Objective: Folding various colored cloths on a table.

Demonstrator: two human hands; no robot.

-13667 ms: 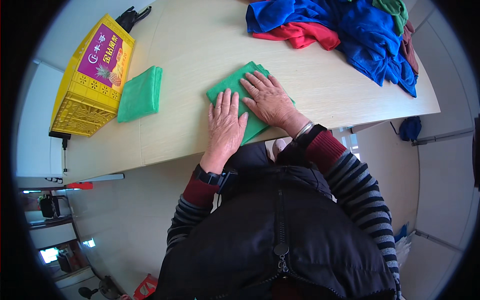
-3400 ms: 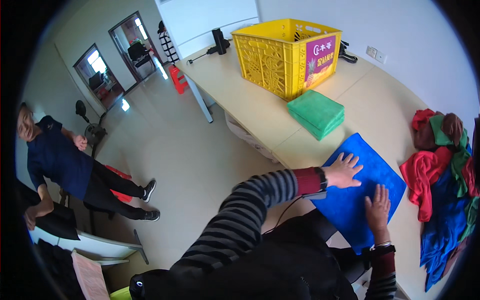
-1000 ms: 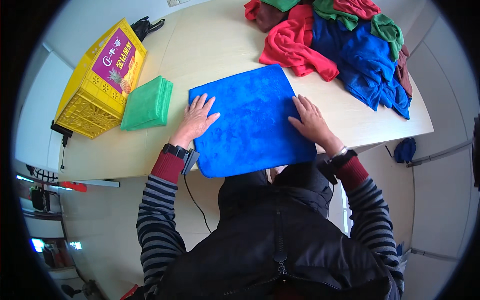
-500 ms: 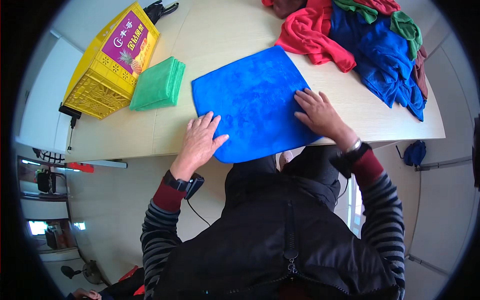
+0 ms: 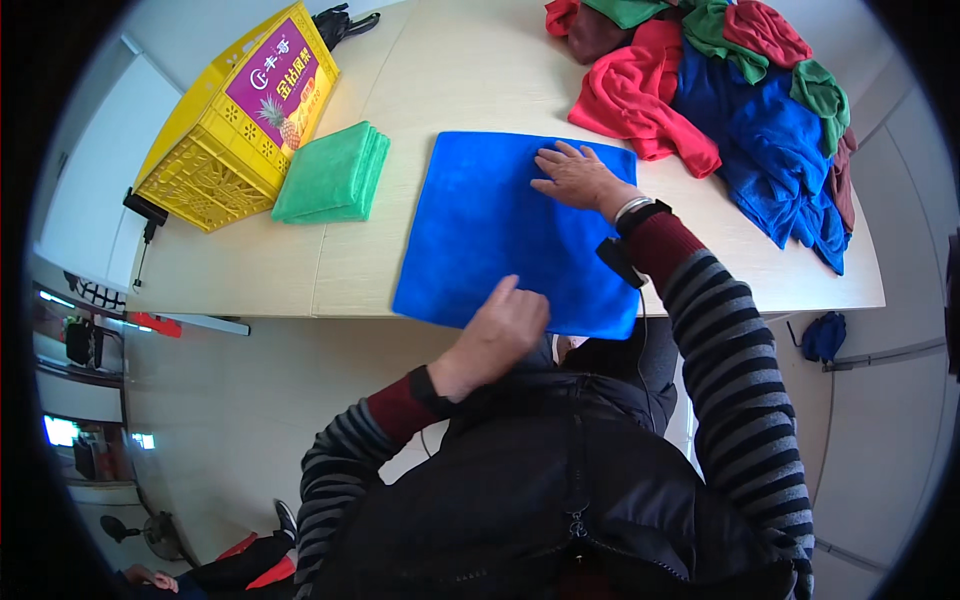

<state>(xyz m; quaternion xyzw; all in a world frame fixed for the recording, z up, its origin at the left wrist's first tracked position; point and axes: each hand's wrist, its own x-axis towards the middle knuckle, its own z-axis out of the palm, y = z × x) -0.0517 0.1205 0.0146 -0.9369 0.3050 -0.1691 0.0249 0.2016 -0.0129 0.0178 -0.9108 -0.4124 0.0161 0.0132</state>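
At the frame's centre, the squarish blue plush cloth (image 5: 485, 215) lay on the pale wood-toned desk (image 5: 365, 265), its upper right beneath the right hand's (image 5: 580, 178) parted fingers, its lower edge nearer the left hand's (image 5: 500, 330) curled fingers, whose grip I couldn't tell.

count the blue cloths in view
2: a flat cloth between the green stack and the heap, and a crumpled cloth in that heap, which may hide more.
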